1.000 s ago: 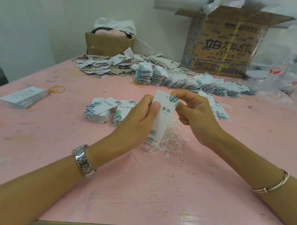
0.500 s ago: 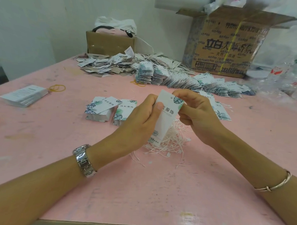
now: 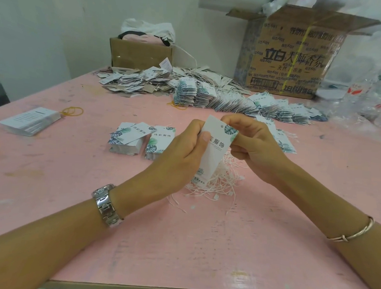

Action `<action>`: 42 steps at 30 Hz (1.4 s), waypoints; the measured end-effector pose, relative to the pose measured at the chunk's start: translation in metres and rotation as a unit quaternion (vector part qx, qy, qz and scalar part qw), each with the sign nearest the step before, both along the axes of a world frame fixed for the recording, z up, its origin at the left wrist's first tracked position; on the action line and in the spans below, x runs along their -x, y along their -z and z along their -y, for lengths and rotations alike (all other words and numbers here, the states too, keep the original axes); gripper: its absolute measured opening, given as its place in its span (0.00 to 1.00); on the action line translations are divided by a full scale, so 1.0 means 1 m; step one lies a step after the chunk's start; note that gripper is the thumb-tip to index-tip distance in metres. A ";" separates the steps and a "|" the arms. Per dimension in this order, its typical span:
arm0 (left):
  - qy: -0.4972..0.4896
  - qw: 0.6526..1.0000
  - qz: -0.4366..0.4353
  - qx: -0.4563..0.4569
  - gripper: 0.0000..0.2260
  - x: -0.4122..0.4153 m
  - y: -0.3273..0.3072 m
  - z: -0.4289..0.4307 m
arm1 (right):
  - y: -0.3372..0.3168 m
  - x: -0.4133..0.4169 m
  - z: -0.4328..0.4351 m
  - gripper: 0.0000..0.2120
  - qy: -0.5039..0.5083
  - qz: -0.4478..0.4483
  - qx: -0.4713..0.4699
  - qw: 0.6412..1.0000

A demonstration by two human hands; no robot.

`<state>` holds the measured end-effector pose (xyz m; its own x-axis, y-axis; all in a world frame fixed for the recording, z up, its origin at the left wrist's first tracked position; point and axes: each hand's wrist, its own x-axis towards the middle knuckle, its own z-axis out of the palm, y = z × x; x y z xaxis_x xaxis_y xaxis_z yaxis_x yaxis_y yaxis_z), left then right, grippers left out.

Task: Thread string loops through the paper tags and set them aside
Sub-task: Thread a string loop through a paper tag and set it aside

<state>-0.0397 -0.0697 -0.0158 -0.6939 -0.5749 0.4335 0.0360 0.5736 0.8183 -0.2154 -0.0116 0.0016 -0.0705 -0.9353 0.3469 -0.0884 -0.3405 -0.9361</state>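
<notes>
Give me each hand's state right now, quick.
Left hand: grips the paper tag, thumb on its face.
Right hand: pinches the tag's top corner.

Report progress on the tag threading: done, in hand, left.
Done: a long fanned row of tags at the back, strings showing among them. In hand: left hand and right hand hold one tag, its hole looks empty. Left: two short stacks plus a pile of string loops.

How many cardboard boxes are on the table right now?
2: a small box at the far edge, left of centre, and a large printed box at far right. Others may be out of view.
</notes>
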 end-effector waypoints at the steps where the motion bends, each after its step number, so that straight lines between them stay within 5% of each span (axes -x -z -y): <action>1: 0.001 1.000 0.003 -0.001 0.11 0.000 0.000 0.000 | 0.000 0.000 0.000 0.08 0.006 -0.005 0.000 1.000; 12: -0.013 0.998 -0.057 -0.018 0.12 0.000 0.000 -0.002 | 0.002 0.003 0.001 0.05 0.031 -0.006 0.008 0.999; 18: -0.083 0.990 -0.088 0.072 0.06 -0.002 0.000 -0.003 | 0.004 0.006 0.003 0.09 0.043 -0.026 0.001 0.999; 30: -0.151 0.975 -0.116 0.110 0.04 -0.004 0.000 0.003 | 0.005 -0.001 -0.001 0.06 0.030 -0.096 0.067 0.993; 42: -0.220 0.969 -0.068 0.092 0.04 -0.005 0.000 0.005 | -0.011 0.033 0.000 0.12 0.124 -0.177 -0.085 0.973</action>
